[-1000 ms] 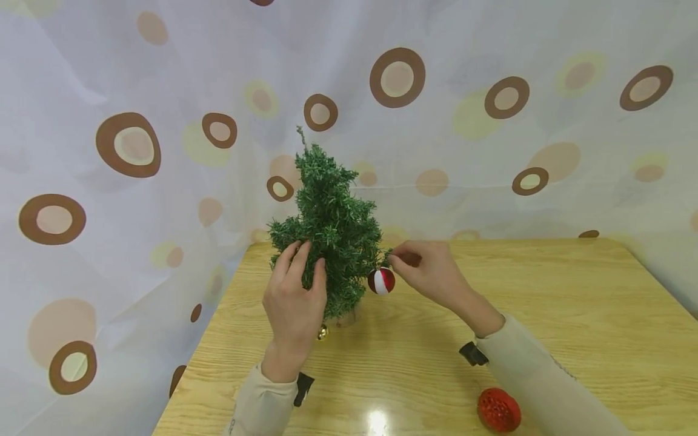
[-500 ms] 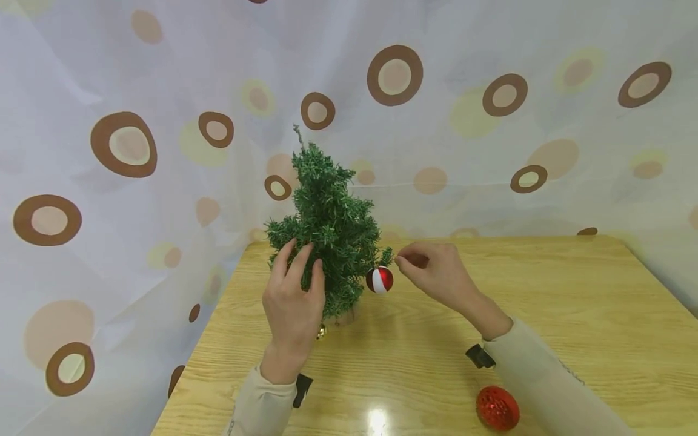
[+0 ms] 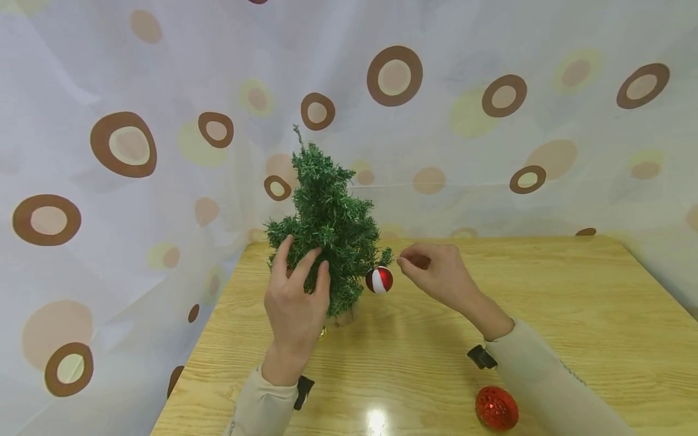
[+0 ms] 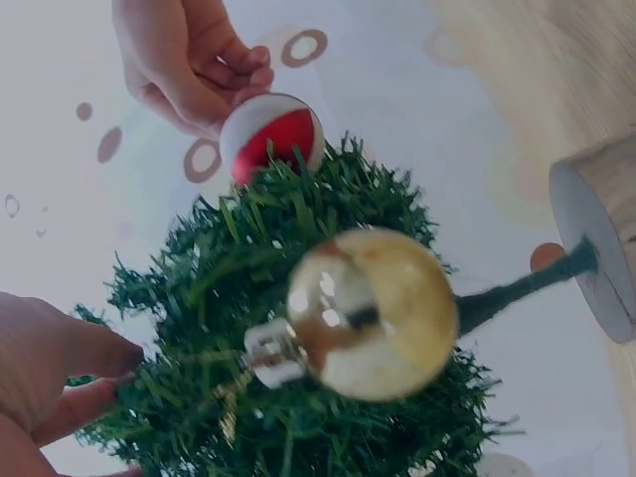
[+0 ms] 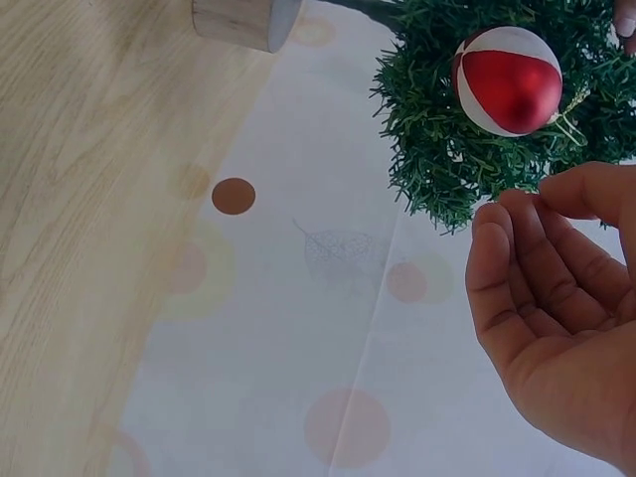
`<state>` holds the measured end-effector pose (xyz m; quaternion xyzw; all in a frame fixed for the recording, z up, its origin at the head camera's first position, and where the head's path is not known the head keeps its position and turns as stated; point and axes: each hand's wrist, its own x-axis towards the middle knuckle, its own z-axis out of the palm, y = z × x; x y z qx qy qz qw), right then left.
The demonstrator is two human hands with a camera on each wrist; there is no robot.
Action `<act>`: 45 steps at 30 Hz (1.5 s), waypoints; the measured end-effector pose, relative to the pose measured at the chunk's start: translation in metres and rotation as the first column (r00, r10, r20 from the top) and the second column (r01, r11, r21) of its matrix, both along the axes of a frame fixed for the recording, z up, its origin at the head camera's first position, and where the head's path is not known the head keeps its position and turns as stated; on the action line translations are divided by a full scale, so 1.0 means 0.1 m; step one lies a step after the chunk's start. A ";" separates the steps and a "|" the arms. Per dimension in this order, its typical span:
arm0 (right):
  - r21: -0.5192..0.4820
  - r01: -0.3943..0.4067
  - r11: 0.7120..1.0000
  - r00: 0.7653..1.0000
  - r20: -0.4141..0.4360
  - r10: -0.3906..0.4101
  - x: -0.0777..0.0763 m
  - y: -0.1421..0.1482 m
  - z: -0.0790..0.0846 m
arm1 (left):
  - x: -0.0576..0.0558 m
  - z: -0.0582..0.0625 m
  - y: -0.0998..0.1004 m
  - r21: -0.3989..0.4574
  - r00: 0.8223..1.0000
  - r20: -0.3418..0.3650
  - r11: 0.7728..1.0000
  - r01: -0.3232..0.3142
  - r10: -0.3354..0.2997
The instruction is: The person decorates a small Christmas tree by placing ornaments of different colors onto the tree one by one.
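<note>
A small artificial Christmas tree (image 3: 335, 218) stands on the wooden table. From a right-hand branch hangs a red and white bauble (image 3: 379, 280), its loop showing in the right wrist view. My right hand (image 3: 444, 278) is just right of that branch tip, fingers curled and fingertips close together, with nothing visible between them. My left hand (image 3: 297, 303) is at the tree's front left, fingers spread and reaching into the branches. A shiny gold bauble (image 4: 378, 313) hangs from the tree close to the left wrist camera; in the head view my left hand mostly covers it.
On the table (image 3: 545, 303), a red glittery ornament (image 3: 496, 409) lies beside my right forearm. The tree's round wooden base (image 5: 243, 22) is under its trunk. A white cloth (image 3: 463, 151) with brown and beige circles hangs behind and to the left.
My right hand has drawn back slightly to the right from the branch with the red and white bauble, then stays put. My left thumb and fingers have shifted a little on the branches.
</note>
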<state>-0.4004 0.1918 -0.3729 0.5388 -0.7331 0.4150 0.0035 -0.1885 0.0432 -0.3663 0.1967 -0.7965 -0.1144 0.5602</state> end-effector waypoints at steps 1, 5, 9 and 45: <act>0.001 0.002 1.000 1.000 -0.001 -0.002 0.00 0.00 0.00 | -0.01 0.00 0.01 -0.008 1.000 0.000 1.000 -0.001 0.001; -0.001 0.003 1.000 1.000 -0.005 -0.003 0.00 0.01 -0.01 | -0.05 0.00 0.04 -0.023 1.000 -0.009 1.000 0.015 -0.015; -0.003 0.000 1.000 1.000 -0.006 0.000 0.00 0.01 -0.02 | -0.11 0.00 0.06 -0.010 0.999 -0.020 0.999 0.050 -0.050; 0.124 -0.005 0.992 1.000 -0.010 0.006 -0.01 0.68 -0.22 | -0.18 0.03 0.05 -0.020 0.999 0.002 0.999 0.040 -0.040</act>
